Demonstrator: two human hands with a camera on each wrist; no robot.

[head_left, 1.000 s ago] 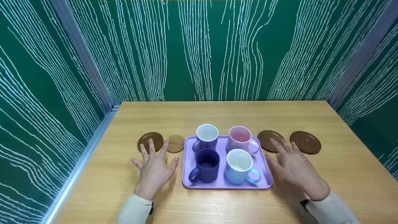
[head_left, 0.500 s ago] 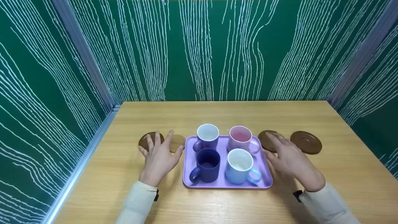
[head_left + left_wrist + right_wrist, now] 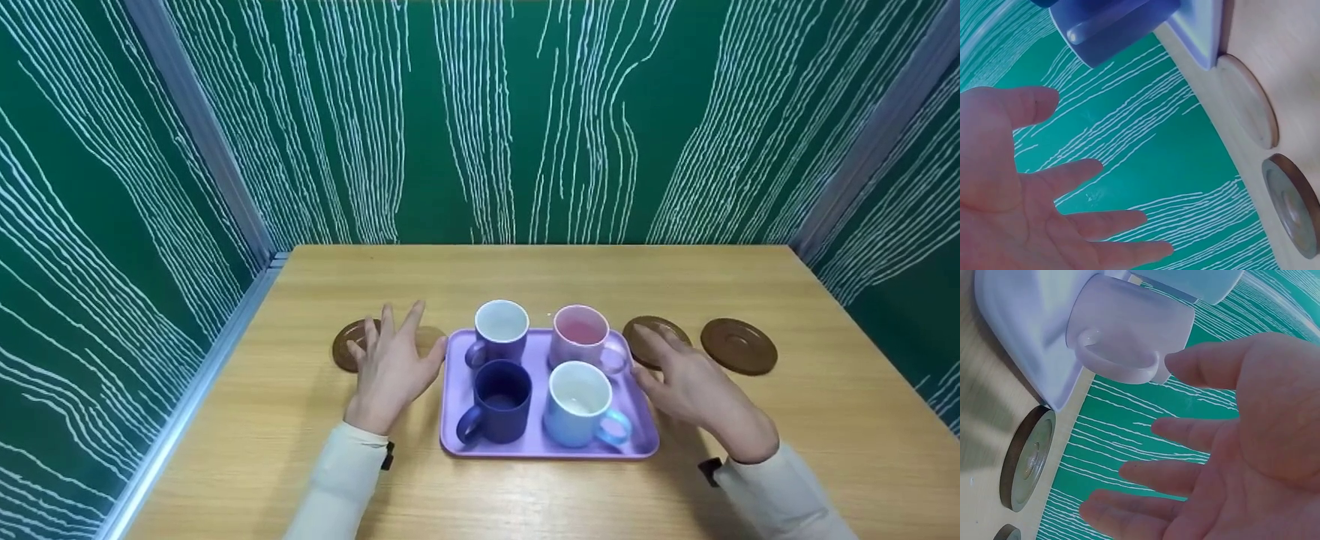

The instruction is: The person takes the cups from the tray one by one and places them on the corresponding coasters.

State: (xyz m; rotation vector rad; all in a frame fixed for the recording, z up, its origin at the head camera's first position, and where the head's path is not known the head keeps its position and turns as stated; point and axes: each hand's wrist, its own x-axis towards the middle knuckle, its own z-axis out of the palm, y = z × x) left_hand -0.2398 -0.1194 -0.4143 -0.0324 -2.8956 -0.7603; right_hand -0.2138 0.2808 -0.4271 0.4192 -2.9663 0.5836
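A purple tray [image 3: 536, 446] lies mid-table carrying a dark navy mug [image 3: 501, 409] at front left, a white-lined purple mug [image 3: 501, 330] behind it, a pink mug [image 3: 577, 337] at back right and a pale blue mug [image 3: 576, 412] at front right. My left hand [image 3: 391, 379], fingers spread and holding nothing, hovers beside the tray's left edge, partly covering a dark brown coaster [image 3: 347, 346] and a lighter wooden coaster [image 3: 431, 339]. Over on the right side, my right hand [image 3: 697, 386] hovers with extended fingers, covering part of another brown coaster [image 3: 645, 337]. The right wrist view also shows its palm free of anything.
One more brown coaster [image 3: 739, 346] lies to the right of my right hand. A wooden table [image 3: 525, 277] bears everything. Green panels [image 3: 420, 150] with white wavy lines stand behind and at both sides, joined by metal posts [image 3: 202, 127].
My left hand has moved right and slightly forward, toward the tray's left edge. The right hand has shifted a little left toward the tray. The mugs and tray stay put.
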